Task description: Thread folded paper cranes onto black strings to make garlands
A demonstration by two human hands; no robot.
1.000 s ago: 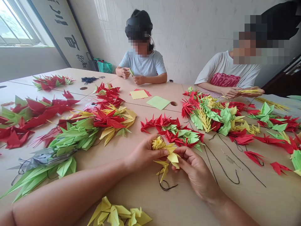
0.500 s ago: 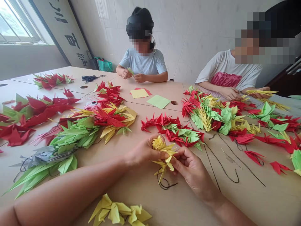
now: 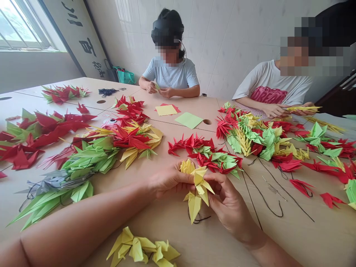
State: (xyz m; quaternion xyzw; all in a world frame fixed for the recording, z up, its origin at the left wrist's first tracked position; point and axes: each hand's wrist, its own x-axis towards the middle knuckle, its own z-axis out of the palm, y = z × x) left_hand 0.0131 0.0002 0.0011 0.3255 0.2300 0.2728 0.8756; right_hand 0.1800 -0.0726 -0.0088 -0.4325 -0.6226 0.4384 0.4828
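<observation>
My left hand (image 3: 169, 180) is closed around a bunch of yellow folded paper cranes (image 3: 187, 167) packed together on a dark string. From the right, my right hand (image 3: 229, 200) pinches a yellow paper crane (image 3: 201, 181) at the end of that bunch. Another yellow crane hangs below it, and the black string (image 3: 204, 219) loops onto the table under my hands. Some of my left fingers are hidden behind the paper. Closer to me lies a loose heap of yellow cranes (image 3: 143, 250).
Green, red and yellow crane strings (image 3: 91, 155) lie on the left, and a mixed pile (image 3: 258, 133) on the right. A red and green string (image 3: 205, 152) lies just beyond my hands. Paper squares (image 3: 189, 120) are farther back. Two people sit across the table (image 3: 300, 241).
The yellow crane at my right fingers has turned and its wings now spread toward me. The crane below it hangs more openly. The view has shifted slightly.
</observation>
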